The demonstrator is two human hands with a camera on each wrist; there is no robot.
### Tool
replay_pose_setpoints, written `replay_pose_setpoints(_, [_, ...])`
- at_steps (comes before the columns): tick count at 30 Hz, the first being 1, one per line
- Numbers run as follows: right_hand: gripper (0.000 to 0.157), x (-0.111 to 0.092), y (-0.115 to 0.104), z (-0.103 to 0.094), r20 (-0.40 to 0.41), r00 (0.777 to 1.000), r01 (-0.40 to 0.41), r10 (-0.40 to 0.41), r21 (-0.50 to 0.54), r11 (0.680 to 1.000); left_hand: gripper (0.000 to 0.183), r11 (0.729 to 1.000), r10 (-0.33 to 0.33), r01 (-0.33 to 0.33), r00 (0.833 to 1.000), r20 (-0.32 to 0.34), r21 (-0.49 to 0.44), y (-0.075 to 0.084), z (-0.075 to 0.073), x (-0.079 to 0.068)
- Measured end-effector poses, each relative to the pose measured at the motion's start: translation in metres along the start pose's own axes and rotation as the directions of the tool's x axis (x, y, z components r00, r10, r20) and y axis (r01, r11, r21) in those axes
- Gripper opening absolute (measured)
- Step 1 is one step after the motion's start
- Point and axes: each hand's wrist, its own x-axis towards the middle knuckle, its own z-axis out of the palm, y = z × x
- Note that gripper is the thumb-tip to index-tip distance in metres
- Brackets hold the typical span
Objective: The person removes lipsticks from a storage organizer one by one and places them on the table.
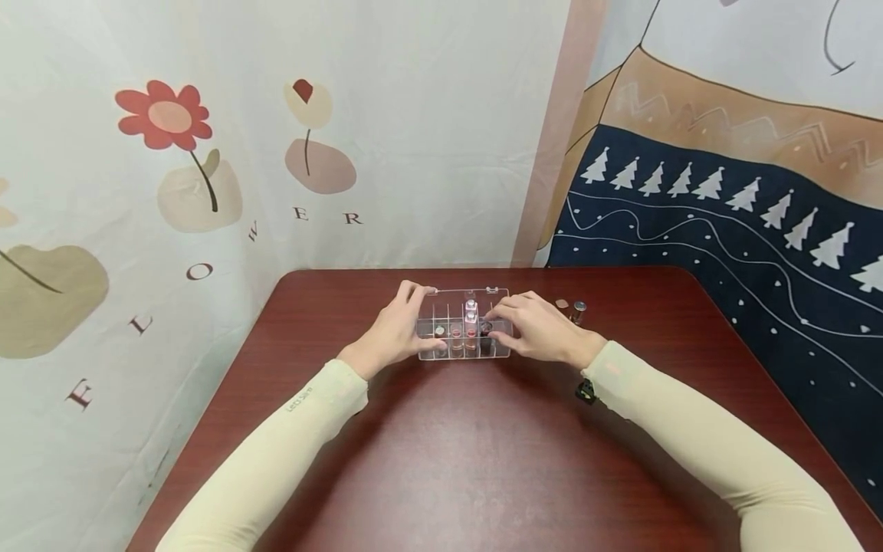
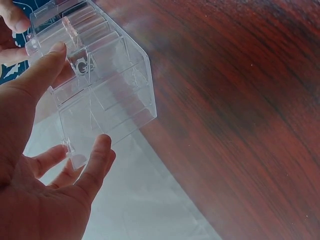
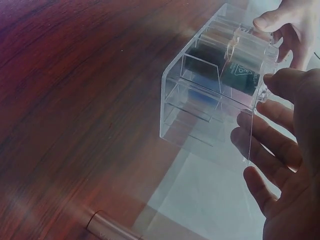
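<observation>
A clear compartment box point(image 1: 444, 307) stands near the table's far side, with several small tubes in its cells. My left hand point(image 1: 396, 326) grips its left end, thumb along the near side and fingers reaching round the far edge. At the right end, my right hand point(image 1: 538, 326) holds the box between thumb and spread fingers. A dark green tube point(image 3: 240, 75) lies in a cell close to the right thumb. Pink tubes point(image 1: 471, 316) fill a middle column. In the left wrist view, the empty cells point(image 2: 120, 95) at the box's left end face the left fingers.
Beyond my right hand, a short silver-topped tube point(image 1: 579, 308) stands on the red-brown table point(image 1: 441, 452), beside a small tan round piece point(image 1: 562, 303). A flowered curtain point(image 1: 428, 153) hangs right behind the table. A dark blue printed cloth point(image 1: 690, 222) covers the right side.
</observation>
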Motion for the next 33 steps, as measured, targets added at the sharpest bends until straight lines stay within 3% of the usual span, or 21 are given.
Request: replay_pose_setpoints(33, [0.016, 0.003, -0.019, 0.015, -0.081, 0.982, -0.166, 0.173, 0.092, 0.982, 0.107, 1.000, -0.020, 0.020, 1.000, 0.020, -0.010, 0.001, -0.001, 0.000])
